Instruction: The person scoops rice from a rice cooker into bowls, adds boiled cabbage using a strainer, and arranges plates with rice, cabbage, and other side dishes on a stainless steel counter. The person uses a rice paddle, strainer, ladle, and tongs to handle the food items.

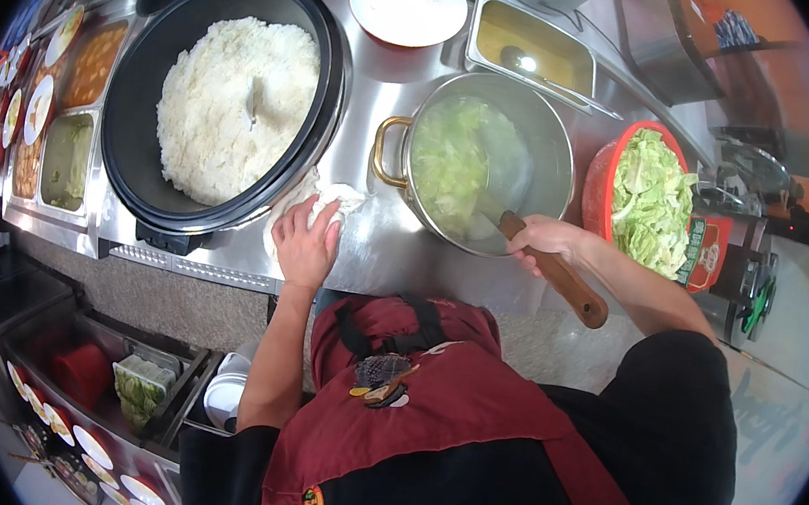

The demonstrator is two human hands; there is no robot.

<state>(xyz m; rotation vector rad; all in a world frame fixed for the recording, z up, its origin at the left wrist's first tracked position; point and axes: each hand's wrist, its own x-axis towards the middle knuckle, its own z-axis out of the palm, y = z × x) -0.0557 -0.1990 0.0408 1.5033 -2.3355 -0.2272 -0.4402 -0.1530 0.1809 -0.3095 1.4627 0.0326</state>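
Observation:
My right hand (544, 242) grips the wooden handle (572, 288) of a utensil whose lower end dips into a steel pot (558, 187); its working end is hidden in the steamy liquid. Chopped green leaves (451, 161) gather on the pot's left side, near its brass-coloured handle (385, 151). My left hand (308, 242) rests with spread fingers on a crumpled white cloth (340, 198) on the steel counter, between the pot and a large black rice cooker. Whether its fingers grasp the cloth is unclear.
Cooked rice (235, 109) fills much of the rice cooker (117, 141). Behind the pot are a white bowl (408, 3) and a rectangular pan of yellowish liquid (537, 45) with a ladle. A red basin (598, 191) of cut leaves stands right. Food trays (67, 158) line the left.

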